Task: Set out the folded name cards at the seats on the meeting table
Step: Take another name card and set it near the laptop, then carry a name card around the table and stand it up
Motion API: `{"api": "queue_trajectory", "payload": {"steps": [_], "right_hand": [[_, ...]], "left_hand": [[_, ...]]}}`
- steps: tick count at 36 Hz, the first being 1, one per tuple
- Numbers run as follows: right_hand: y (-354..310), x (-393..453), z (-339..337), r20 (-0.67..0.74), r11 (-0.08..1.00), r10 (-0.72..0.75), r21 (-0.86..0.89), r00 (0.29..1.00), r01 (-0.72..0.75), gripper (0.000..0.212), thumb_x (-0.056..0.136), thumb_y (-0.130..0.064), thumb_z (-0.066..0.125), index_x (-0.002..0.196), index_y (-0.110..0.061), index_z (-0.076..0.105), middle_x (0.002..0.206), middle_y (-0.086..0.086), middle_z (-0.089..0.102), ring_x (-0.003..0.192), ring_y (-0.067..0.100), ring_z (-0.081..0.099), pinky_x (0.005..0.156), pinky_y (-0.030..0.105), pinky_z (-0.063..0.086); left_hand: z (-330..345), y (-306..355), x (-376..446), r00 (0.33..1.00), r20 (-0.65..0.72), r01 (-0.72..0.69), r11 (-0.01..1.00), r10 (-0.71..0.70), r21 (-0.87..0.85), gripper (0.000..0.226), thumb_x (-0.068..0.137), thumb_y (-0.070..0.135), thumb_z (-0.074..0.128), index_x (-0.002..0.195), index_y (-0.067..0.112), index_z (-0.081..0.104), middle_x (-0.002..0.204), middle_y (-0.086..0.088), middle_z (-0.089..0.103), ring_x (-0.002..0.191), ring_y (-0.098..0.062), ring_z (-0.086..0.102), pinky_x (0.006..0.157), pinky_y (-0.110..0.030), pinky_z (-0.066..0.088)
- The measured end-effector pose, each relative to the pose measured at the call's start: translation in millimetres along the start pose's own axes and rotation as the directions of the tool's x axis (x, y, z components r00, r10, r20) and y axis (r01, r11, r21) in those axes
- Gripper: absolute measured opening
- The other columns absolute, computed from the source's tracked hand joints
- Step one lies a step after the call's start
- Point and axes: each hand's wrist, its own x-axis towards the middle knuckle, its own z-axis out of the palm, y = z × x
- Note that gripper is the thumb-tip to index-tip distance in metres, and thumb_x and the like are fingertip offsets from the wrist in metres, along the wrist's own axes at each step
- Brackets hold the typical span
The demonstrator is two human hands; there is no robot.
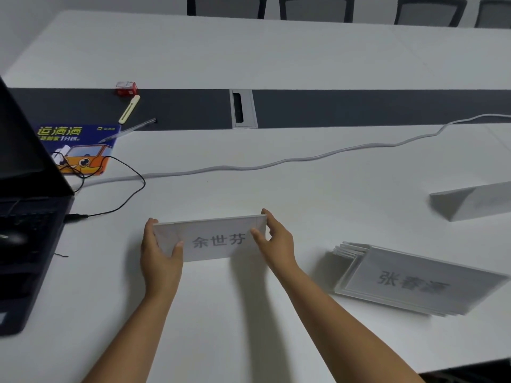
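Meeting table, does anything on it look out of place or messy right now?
A white cable snakes loose across the table, and a thin black wire loops over the mouse pad. The stack of cards lies askew. Nothing looks spilled or damaged.

Name card [215, 240] upright mid-counter, print facing camera. Stack of cards [414, 280] lying flat to its right. Another card [470, 203] tented at far right.
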Motion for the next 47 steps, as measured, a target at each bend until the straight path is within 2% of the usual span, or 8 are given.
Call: {"api": "queue_trajectory", "payload": {"steps": [26,31,35,37,39,42,45,47], "right_hand": [[3,4,-2,0.021,1.0,0.018,-0.004,1.0,-0.018,0.053,0.086,-0.02,0.055,0.136,-0.017,0.037,0.142,0.0,0.043,0.13,0.016,0.04,0.101,0.02,0.029],[-1,5,-2,0.04,1.0,0.018,-0.009,0.999,-0.018,0.057,0.086,-0.022,0.056,0.138,-0.019,0.033,0.143,0.0,0.042,0.131,0.016,0.038,0.101,0.019,0.028],[-6,-2,-7,0.04,1.0,-0.015,-0.017,0.999,0.015,0.063,0.085,-0.023,0.057,0.14,-0.018,0.027,0.147,0.0,0.035,0.134,0.016,0.033,0.102,0.016,0.024],[-7,-16,-13,0.025,0.999,-0.033,-0.019,0.999,0.033,0.06,0.086,-0.023,0.056,0.139,-0.017,0.028,0.146,-0.002,0.035,0.134,0.015,0.033,0.105,0.02,0.024],[-6,-36,-23,0.019,0.998,-0.063,-0.022,0.998,0.063,0.057,0.086,-0.024,0.057,0.137,-0.018,0.034,0.14,-0.011,0.038,0.13,0.012,0.037,0.105,0.022,0.029],[8,-75,-48,-0.055,0.996,-0.083,0.011,0.995,0.083,0.045,0.083,-0.025,0.06,0.125,-0.03,0.044,0.12,-0.032,0.037,0.12,0.005,0.043,0.096,0.014,0.035],[34,-110,-80,-0.233,0.997,-0.038,0.057,0.972,0.052,0.038,0.079,-0.023,0.065,0.102,-0.05,0.05,0.108,-0.032,0.053,0.107,0.006,0.056,0.073,0.001,0.041],[50,-128,-102,-0.362,0.996,-0.016,0.071,0.932,0.045,0.032,0.075,-0.031,0.064,0.091,-0.058,0.058,0.096,-0.034,0.063,0.097,0.002,0.061,0.07,0.0,0.041]], "left_hand": [[1,6,3,0.999,0.022,-0.033,0.998,0.032,0.051,0.066,0.078,-0.003,0.059,0.134,0.015,0.028,0.138,-0.014,0.041,0.124,-0.031,0.041,0.103,-0.043,0.037],[0,5,8,0.998,0.067,0.013,0.999,-0.015,0.029,0.078,0.08,-0.002,0.057,0.14,0.016,0.01,0.145,-0.011,0.034,0.129,-0.028,0.038,0.106,-0.042,0.034],[-4,6,2,0.999,0.005,0.032,0.999,-0.033,0.041,0.074,0.079,0.0,0.059,0.138,0.007,0.015,0.143,-0.019,0.033,0.131,-0.034,0.034,0.108,-0.046,0.031],[-5,7,-12,0.998,-0.063,0.021,0.998,-0.018,0.057,0.072,0.079,0.003,0.061,0.137,0.005,0.02,0.144,-0.021,0.028,0.132,-0.036,0.03,0.109,-0.048,0.029],[-3,9,-33,0.996,-0.084,-0.023,0.999,0.027,0.05,0.069,0.077,0.003,0.063,0.135,0.004,0.025,0.142,-0.023,0.03,0.129,-0.039,0.032,0.106,-0.052,0.031],[11,17,-67,0.999,0.043,-0.03,0.999,0.03,0.01,0.065,0.077,0.0,0.062,0.133,0.004,0.03,0.14,-0.022,0.033,0.124,-0.038,0.039,0.101,-0.047,0.036],[30,26,-95,0.977,0.21,-0.041,0.999,0.039,0.005,0.059,0.077,0.0,0.061,0.131,0.004,0.036,0.137,-0.017,0.039,0.119,-0.035,0.046,0.096,-0.037,0.035],[44,33,-108,0.947,0.311,-0.084,0.996,0.084,-0.014,0.055,0.078,0.005,0.063,0.128,0.005,0.04,0.13,-0.009,0.044,0.116,-0.031,0.048,0.094,-0.034,0.035]]}}
